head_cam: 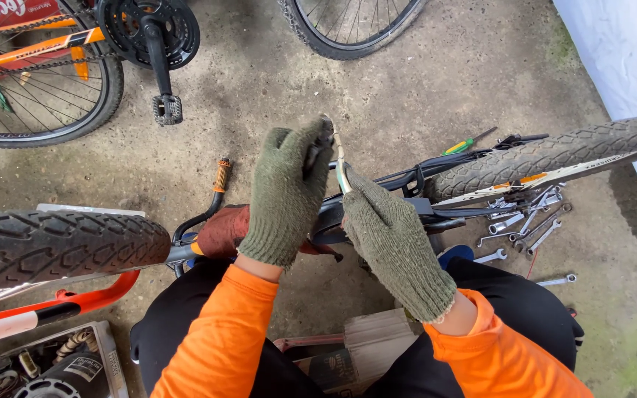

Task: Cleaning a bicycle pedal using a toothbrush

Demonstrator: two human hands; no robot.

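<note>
**Gloved hands on a brake cable over an upturned bicycle**

Filling the lower half of the frame, a person in orange sleeves crouches on a concrete floor (422, 81). Two knobby tyres flank the hands: the near tyre (60, 247) at middle left and the far tyre (554, 155) at right. A second bicycle's wheel (46, 110) with crank and pedal (166, 109) sits at upper left. Spanners (525, 225) lie scattered at right under the far tyre, near a green-handled screwdriver (462, 145). At centre, the left hand (285, 195) in a green knit glove is closed around a small dark tool (324, 136), its type unclear. The right hand (392, 239), also gloved, pinches a thin pale cable (340, 166) between fingertips, just beside the left hand, above the black frame parts (407, 180).
</note>
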